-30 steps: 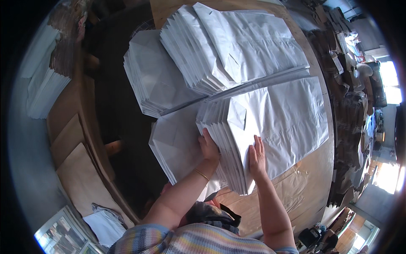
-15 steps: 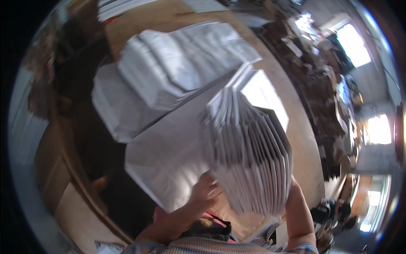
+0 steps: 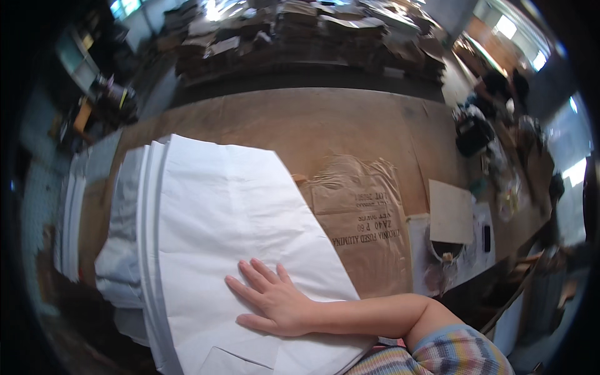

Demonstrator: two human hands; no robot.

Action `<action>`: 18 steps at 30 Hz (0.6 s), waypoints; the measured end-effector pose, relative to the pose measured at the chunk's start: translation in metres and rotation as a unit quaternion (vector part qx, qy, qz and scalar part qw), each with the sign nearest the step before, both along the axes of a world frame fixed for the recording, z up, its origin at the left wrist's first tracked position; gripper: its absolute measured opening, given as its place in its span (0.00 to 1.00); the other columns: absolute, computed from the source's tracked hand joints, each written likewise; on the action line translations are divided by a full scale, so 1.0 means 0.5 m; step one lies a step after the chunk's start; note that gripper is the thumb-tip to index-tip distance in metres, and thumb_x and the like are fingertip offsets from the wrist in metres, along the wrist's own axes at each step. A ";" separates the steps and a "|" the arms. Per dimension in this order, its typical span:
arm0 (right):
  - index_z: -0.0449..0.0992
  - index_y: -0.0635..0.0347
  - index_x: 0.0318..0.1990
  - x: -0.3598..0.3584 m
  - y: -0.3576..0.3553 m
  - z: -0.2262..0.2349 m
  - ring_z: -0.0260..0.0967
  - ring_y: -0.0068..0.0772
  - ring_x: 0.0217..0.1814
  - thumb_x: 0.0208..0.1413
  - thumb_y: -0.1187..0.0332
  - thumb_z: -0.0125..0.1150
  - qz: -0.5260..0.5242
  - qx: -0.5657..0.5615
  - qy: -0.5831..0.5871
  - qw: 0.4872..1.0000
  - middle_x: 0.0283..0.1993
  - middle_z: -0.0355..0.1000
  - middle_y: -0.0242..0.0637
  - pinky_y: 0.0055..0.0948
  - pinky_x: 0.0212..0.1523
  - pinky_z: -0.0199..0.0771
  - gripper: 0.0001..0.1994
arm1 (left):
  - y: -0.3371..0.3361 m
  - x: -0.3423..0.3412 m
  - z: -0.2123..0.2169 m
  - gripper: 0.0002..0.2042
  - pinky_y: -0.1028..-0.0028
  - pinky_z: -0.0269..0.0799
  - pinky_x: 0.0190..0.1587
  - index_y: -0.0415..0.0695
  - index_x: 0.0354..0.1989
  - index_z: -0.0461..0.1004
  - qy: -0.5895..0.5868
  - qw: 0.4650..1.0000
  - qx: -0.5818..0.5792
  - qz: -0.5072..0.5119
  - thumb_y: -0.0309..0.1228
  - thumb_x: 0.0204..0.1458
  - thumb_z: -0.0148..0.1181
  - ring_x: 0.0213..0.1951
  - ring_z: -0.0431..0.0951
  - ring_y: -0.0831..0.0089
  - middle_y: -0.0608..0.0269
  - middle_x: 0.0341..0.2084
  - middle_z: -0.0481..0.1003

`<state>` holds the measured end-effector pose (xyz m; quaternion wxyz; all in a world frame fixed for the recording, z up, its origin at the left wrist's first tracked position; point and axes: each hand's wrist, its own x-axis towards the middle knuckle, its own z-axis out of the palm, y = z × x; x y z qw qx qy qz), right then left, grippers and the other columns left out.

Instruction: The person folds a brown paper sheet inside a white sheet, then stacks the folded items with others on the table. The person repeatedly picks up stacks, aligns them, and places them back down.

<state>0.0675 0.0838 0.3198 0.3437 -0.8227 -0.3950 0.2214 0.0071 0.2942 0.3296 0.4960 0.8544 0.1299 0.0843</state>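
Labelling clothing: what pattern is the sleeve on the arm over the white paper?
Pastel plaid stripes on the sleeve, seen in the head view.

Daylight is coming from windows [image 3: 524, 39] at far right, glaring; white paper [image 3: 231, 231] is shining brightly; edges are darkening and bending; far clutter is blurring slightly.

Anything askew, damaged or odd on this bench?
Nothing is spilled or torn. The right hand lies flat on a stack of white paper sheets whose left edges are fanned out rather than flush. Beside it, a creased brown paper sack lies flat on the brown tabletop. The left hand is out of view.
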 end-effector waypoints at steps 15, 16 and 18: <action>0.60 0.59 0.52 0.209 -0.227 -0.382 0.52 0.39 0.55 0.54 0.56 0.46 -0.443 0.605 0.538 0.385 0.53 0.57 0.44 0.38 0.54 0.54 0.21 | -0.531 0.505 -0.308 0.30 0.49 0.40 0.61 0.54 0.63 0.48 0.273 0.834 0.326 -0.352 0.55 0.54 0.36 0.63 0.43 0.47 0.42 0.62 0.42; 0.62 0.59 0.51 0.171 -0.254 -0.418 0.53 0.39 0.54 0.54 0.57 0.46 -0.472 0.602 0.545 0.343 0.51 0.59 0.43 0.38 0.53 0.56 0.20 | -0.571 0.463 -0.339 0.30 0.47 0.37 0.60 0.58 0.63 0.48 0.375 0.795 0.326 -0.348 0.56 0.53 0.35 0.64 0.42 0.48 0.42 0.63 0.41; 0.65 0.60 0.48 0.083 -0.305 -0.456 0.57 0.37 0.51 0.54 0.58 0.47 -0.518 0.579 0.561 0.287 0.48 0.62 0.42 0.37 0.51 0.60 0.18 | -0.606 0.374 -0.398 0.31 0.45 0.35 0.60 0.58 0.64 0.47 0.327 0.778 0.443 -0.303 0.57 0.53 0.34 0.64 0.41 0.49 0.44 0.63 0.41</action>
